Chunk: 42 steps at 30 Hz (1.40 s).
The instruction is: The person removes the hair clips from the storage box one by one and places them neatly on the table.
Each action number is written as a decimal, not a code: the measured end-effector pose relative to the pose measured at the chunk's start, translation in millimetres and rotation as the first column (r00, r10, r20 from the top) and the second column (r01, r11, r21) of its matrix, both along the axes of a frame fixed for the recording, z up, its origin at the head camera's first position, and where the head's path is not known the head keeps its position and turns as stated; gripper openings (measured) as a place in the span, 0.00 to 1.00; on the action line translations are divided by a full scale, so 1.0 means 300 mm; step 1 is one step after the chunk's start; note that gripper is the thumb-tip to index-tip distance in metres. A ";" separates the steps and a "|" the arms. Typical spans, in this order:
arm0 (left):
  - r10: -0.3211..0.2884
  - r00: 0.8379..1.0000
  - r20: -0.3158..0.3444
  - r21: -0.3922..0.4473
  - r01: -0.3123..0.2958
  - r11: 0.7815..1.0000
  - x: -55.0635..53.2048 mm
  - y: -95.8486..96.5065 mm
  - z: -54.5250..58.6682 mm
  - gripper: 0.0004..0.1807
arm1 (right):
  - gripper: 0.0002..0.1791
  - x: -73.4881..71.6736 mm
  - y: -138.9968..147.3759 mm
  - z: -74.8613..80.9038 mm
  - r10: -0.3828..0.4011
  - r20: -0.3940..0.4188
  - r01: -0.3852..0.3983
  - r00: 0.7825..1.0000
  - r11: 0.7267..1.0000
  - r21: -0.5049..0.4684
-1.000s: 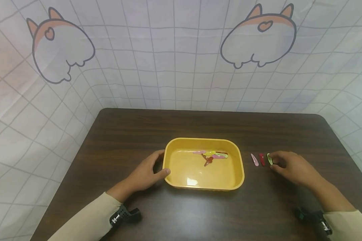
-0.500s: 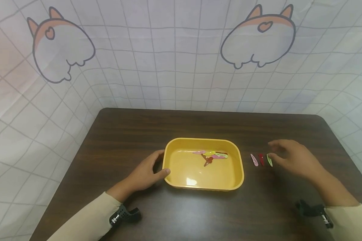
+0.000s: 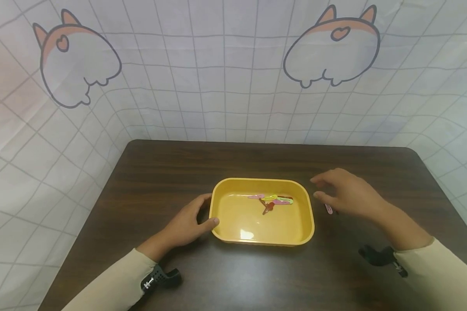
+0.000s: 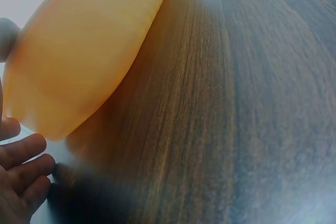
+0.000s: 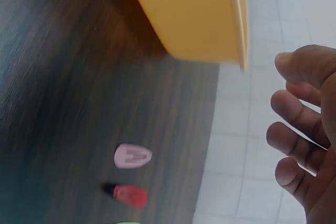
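My left hand (image 3: 186, 222) holds the left end of a yellow plastic bin (image 3: 261, 242), its thumb at the rim; in the left wrist view several fingers (image 4: 23, 153) show beside the bin's corner. Several hair clips lie in the bin, including a yellow one (image 3: 270, 197), pinks, a light green and brown ones. My right hand (image 3: 350, 194) hovers to the right of the bin, fingers relaxed, thumb and fingertips apart, holding nothing. Below it on the table are a pink hair clip (image 5: 133, 156), a red hair clip (image 5: 130, 195) and the edge of a green one, mostly hidden from the head view.
The dark wood table (image 3: 171, 168) reaches back to a white grid-patterned cloth (image 3: 202, 77) with cartoon animals. Black straps with small devices (image 3: 159, 278) sit at both wrists. Light reflects on the table's front middle.
My right hand has let go of the green hair clip, lifted, and moved left over the row of clips toward the bin. My left hand and the bin stay where they were.
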<state>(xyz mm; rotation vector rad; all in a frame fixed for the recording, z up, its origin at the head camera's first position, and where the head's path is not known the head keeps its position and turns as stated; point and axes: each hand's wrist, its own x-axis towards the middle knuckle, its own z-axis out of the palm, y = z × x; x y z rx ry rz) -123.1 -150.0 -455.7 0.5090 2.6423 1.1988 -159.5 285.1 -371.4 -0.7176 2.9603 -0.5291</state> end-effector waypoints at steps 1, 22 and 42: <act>-0.001 1.000 -0.001 0.002 0.001 1.000 0.000 0.000 -0.001 0.41 | 0.21 -0.002 -0.013 0.001 0.005 0.006 -0.005 1.000 1.000 0.007; -0.007 1.000 -0.004 0.028 0.007 1.000 -0.002 -0.001 -0.002 0.40 | 0.10 -0.035 -0.224 -0.044 0.295 -0.052 -0.294 0.954 0.955 0.038; 0.000 1.000 -0.001 0.020 0.001 1.000 0.001 0.000 0.000 0.40 | 0.09 -0.050 -0.323 -0.121 0.429 -0.029 -0.428 0.903 0.903 0.036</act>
